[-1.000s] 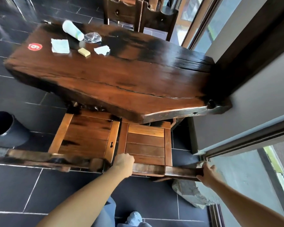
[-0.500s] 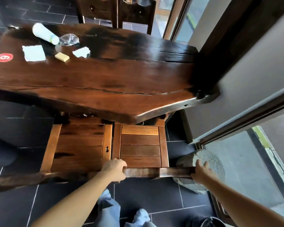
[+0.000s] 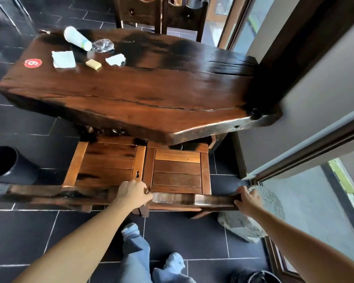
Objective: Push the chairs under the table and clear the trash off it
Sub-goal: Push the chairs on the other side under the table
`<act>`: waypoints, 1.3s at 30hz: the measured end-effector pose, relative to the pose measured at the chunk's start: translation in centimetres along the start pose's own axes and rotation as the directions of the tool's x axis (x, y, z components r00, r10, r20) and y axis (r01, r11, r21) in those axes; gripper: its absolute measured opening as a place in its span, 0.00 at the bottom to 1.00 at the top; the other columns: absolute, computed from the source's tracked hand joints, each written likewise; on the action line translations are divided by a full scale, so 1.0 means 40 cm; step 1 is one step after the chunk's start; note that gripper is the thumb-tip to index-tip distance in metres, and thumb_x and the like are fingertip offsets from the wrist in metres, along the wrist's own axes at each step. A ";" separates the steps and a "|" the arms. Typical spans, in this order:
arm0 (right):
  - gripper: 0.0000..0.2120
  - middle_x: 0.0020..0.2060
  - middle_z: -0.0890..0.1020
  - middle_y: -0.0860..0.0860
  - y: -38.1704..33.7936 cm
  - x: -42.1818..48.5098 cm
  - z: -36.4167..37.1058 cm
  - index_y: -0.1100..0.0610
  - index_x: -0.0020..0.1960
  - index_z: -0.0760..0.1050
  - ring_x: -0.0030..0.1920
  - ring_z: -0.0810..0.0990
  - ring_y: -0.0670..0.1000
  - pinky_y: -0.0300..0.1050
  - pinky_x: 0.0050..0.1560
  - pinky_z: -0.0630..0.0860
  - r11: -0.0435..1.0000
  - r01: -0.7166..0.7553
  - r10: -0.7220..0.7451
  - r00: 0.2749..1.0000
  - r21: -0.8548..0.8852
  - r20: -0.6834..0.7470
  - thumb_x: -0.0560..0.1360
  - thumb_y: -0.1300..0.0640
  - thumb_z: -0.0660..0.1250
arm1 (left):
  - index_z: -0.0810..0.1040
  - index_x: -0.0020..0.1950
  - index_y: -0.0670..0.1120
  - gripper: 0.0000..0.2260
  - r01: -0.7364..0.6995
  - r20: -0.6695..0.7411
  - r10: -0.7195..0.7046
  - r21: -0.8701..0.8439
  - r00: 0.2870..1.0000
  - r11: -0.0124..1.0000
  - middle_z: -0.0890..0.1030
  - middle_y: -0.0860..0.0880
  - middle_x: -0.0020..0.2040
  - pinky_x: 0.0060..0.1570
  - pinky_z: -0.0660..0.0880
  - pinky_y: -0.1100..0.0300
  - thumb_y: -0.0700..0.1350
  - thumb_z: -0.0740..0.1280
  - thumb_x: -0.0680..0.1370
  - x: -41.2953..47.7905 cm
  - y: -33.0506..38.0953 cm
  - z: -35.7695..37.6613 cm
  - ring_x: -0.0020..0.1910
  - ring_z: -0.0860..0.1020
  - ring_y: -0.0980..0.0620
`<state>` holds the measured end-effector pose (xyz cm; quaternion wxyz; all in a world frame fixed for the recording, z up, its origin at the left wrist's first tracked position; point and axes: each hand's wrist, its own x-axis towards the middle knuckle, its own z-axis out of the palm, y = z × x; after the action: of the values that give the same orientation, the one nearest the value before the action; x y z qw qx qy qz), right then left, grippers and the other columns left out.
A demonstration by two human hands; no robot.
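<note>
Two wooden chairs stand side by side at the near edge of the dark wooden table [image 3: 143, 92], their seats partly under it. My left hand [image 3: 134, 194] grips the left end of the right chair's [image 3: 177, 172] top rail. My right hand [image 3: 247, 200] grips the same rail's right end. The left chair [image 3: 106, 162] is untouched. At the table's far left lie a white bottle [image 3: 78, 38], a crumpled clear wrapper [image 3: 102, 45], a white napkin [image 3: 63, 59], a torn paper scrap [image 3: 116, 59] and a small yellow block [image 3: 93, 64].
A black bin [image 3: 6, 163] stands on the tiled floor at the left. A grey stone [image 3: 253, 217] sits by the glass door on the right, close to my right hand. Two more chairs [image 3: 161, 13] stand at the table's far side. A red number sticker [image 3: 32, 63] marks the tabletop.
The right chair has slid further under the table with both hands still on its rail. My view has shifted as I stepped after it.
</note>
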<state>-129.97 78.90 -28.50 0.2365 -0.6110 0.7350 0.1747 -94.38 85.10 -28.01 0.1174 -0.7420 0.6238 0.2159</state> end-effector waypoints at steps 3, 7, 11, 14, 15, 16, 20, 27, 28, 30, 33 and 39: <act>0.21 0.62 0.64 0.61 0.010 -0.008 -0.008 0.52 0.68 0.62 0.61 0.66 0.61 0.50 0.62 0.65 0.998 0.052 -0.052 0.999 0.032 0.015 0.77 0.52 0.62 | 0.81 0.52 0.50 0.17 -0.009 -0.008 0.009 0.052 1.000 0.999 0.84 0.48 0.50 0.54 0.71 0.57 0.59 0.59 0.76 -0.015 0.005 0.006 0.52 0.79 0.47; 0.23 0.63 0.64 0.59 0.010 -0.009 -0.004 0.52 0.68 0.61 0.64 0.65 0.61 0.53 0.64 0.66 0.997 0.077 -0.077 0.997 0.022 -0.026 0.77 0.46 0.62 | 0.75 0.58 0.49 0.19 -0.027 -0.052 0.030 0.060 0.998 0.998 0.81 0.49 0.58 0.63 0.67 0.55 0.62 0.58 0.77 -0.035 0.006 0.003 0.59 0.76 0.48; 0.25 0.69 0.62 0.52 -0.030 -0.021 -0.006 0.50 0.70 0.60 0.71 0.58 0.55 0.59 0.68 0.61 0.953 0.242 -0.264 0.958 -0.183 -0.112 0.76 0.44 0.60 | 0.59 0.74 0.49 0.37 -0.028 0.000 0.028 0.073 1.000 0.997 0.57 0.46 0.78 0.76 0.49 0.50 0.65 0.65 0.71 -0.088 -0.025 0.025 0.77 0.53 0.47; 0.28 0.70 0.62 0.51 -0.097 -0.037 0.002 0.49 0.72 0.58 0.72 0.57 0.53 0.61 0.72 0.54 0.868 0.410 -0.456 0.881 -0.280 -0.125 0.75 0.43 0.61 | 0.58 0.75 0.49 0.35 0.063 -0.033 -0.061 0.092 0.998 0.994 0.49 0.44 0.79 0.75 0.50 0.50 0.61 0.66 0.73 -0.111 -0.064 0.023 0.78 0.48 0.46; 0.29 0.71 0.62 0.51 -0.125 -0.045 0.010 0.49 0.72 0.58 0.73 0.57 0.53 0.61 0.72 0.54 0.830 0.472 -0.522 0.845 -0.297 -0.115 0.75 0.43 0.62 | 0.59 0.74 0.49 0.34 0.076 -0.045 -0.072 0.099 0.996 0.992 0.50 0.44 0.79 0.75 0.52 0.50 0.60 0.66 0.73 -0.115 -0.072 0.021 0.77 0.50 0.45; 0.29 0.71 0.62 0.51 -0.156 -0.055 0.019 0.48 0.73 0.57 0.73 0.58 0.53 0.61 0.72 0.54 0.795 0.528 -0.576 0.811 -0.297 -0.099 0.75 0.43 0.62 | 0.60 0.74 0.49 0.34 0.079 -0.059 -0.073 0.113 0.996 0.990 0.54 0.43 0.78 0.74 0.55 0.50 0.60 0.67 0.73 -0.115 -0.075 0.019 0.77 0.53 0.45; 0.36 0.71 0.62 0.51 -0.268 -0.069 0.065 0.48 0.74 0.55 0.72 0.59 0.55 0.65 0.71 0.55 0.793 0.568 -0.578 0.815 -0.220 0.023 0.72 0.44 0.69 | 0.57 0.74 0.52 0.39 0.092 -0.102 -0.075 0.176 0.992 0.980 0.70 0.46 0.68 0.66 0.66 0.51 0.62 0.70 0.69 -0.098 -0.061 0.004 0.67 0.68 0.45; 0.25 0.66 0.64 0.53 -0.305 -0.049 0.188 0.51 0.69 0.58 0.70 0.61 0.56 0.68 0.71 0.48 0.918 0.357 -0.353 0.934 -0.172 0.058 0.75 0.60 0.64 | 0.60 0.72 0.51 0.35 0.004 -0.097 0.034 0.369 0.995 0.930 0.74 0.42 0.63 0.62 0.65 0.49 0.64 0.66 0.71 -0.087 -0.060 0.004 0.61 0.73 0.42; 0.25 0.65 0.63 0.53 -0.307 -0.047 0.194 0.51 0.67 0.58 0.70 0.61 0.56 0.69 0.71 0.47 0.922 0.347 -0.347 0.937 -0.170 0.027 0.74 0.62 0.64 | 0.61 0.72 0.51 0.33 0.002 -0.102 0.038 0.365 0.994 0.931 0.74 0.41 0.63 0.62 0.65 0.49 0.63 0.66 0.72 -0.086 -0.061 0.005 0.61 0.73 0.42; 0.26 0.64 0.63 0.53 -0.307 -0.040 0.194 0.51 0.66 0.59 0.69 0.61 0.55 0.69 0.71 0.46 0.925 0.341 -0.345 0.939 -0.166 0.003 0.73 0.64 0.64 | 0.63 0.69 0.50 0.31 -0.011 -0.087 0.046 0.358 0.995 0.934 0.74 0.40 0.62 0.62 0.65 0.49 0.63 0.66 0.72 -0.080 -0.068 0.002 0.61 0.73 0.41; 0.24 0.65 0.63 0.53 -0.293 -0.029 0.192 0.50 0.67 0.59 0.69 0.61 0.54 0.68 0.71 0.47 0.904 0.388 -0.394 0.919 -0.181 0.003 0.75 0.61 0.63 | 0.64 0.67 0.48 0.29 -0.068 -0.064 0.101 0.391 0.993 0.918 0.75 0.40 0.61 0.62 0.64 0.48 0.61 0.66 0.73 -0.068 -0.069 -0.001 0.59 0.74 0.40; 0.23 0.66 0.61 0.53 -0.305 -0.031 0.178 0.50 0.66 0.59 0.72 0.57 0.54 0.69 0.71 0.47 0.894 0.415 -0.419 0.908 -0.169 0.012 0.75 0.61 0.63 | 0.65 0.66 0.47 0.27 -0.083 -0.045 0.113 0.426 0.993 0.901 0.78 0.43 0.58 0.58 0.68 0.50 0.59 0.67 0.73 -0.056 -0.062 -0.015 0.57 0.77 0.43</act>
<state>-116.86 81.45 -33.30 0.2070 -0.7742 0.5724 0.1736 -92.15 87.28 -26.66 0.2427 -0.6735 0.6960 0.0555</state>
